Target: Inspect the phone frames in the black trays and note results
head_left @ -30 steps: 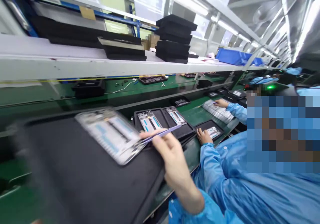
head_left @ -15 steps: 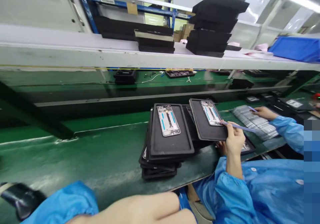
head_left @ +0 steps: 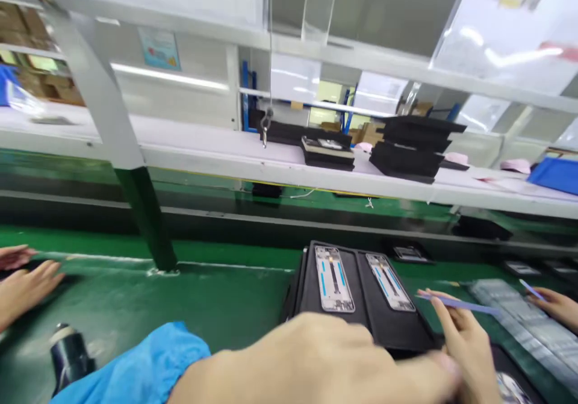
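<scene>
Light: bright, from tubes overhead
Glare: on the plastic sheets, top right
Blur: left hand (head_left: 316, 362) smeared; edges soft, bowed

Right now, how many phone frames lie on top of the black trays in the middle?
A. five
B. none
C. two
C: two phone frames lie side by side on the black trays, each with blue strips showing.

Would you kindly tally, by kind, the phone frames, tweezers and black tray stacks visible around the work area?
Phone frames on the near trays: 2
Blue tweezers: 2, one in the right hand at, one by a co-worker's hand at
Black tray stacks on the shelf: 2
Total: 6
</scene>
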